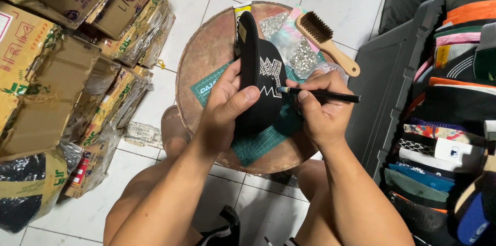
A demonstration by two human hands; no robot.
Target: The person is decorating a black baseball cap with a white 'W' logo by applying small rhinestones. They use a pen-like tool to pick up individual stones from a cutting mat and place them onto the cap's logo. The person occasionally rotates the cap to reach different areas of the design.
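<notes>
Hands work a cap; bin holds stacked caps.

A round wooden stool bears a green cutting mat and a brush.

Bare forearms, no sleeves; bare knees; hands ungloved.

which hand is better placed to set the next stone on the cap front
Right. The right hand already holds the black pen tool, tip at the design on the black cap. The left hand grips the cap.
</notes>
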